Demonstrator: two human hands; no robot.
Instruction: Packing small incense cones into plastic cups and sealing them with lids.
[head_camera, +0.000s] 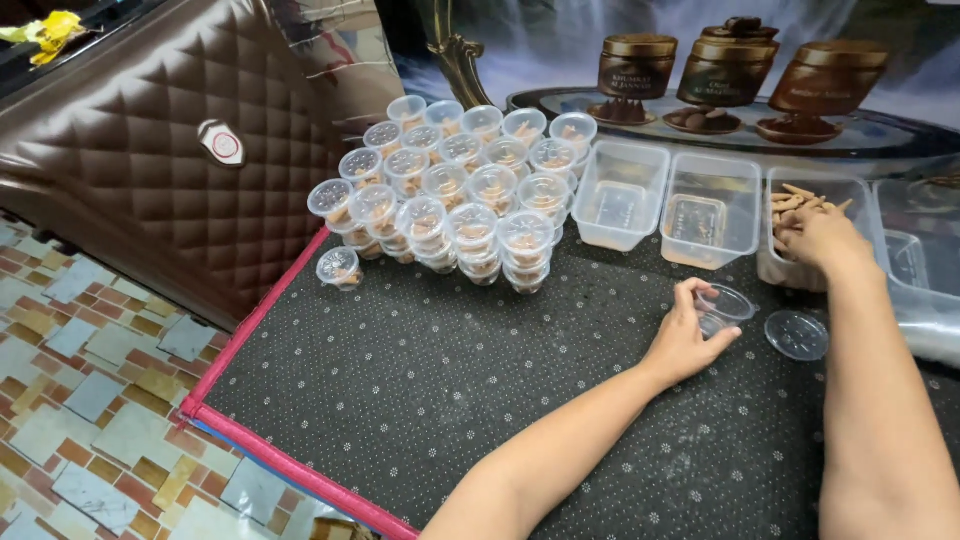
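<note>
My left hand grips a small clear plastic cup standing on the dark dotted mat. A loose clear round lid lies just right of the cup. My right hand reaches into a clear rectangular tub filled with tan cone-shaped sticks and closes its fingers on some of them. Behind and to the left stands a stacked cluster of lidded small cups, each with tan pieces inside. One lidded cup sits apart at the mat's left edge.
Two empty clear rectangular tubs stand side by side between the cup stack and the filled tub. Another clear container is at far right. A brown quilted panel leans at left. Patterned floor tiles lie beyond the mat's pink border.
</note>
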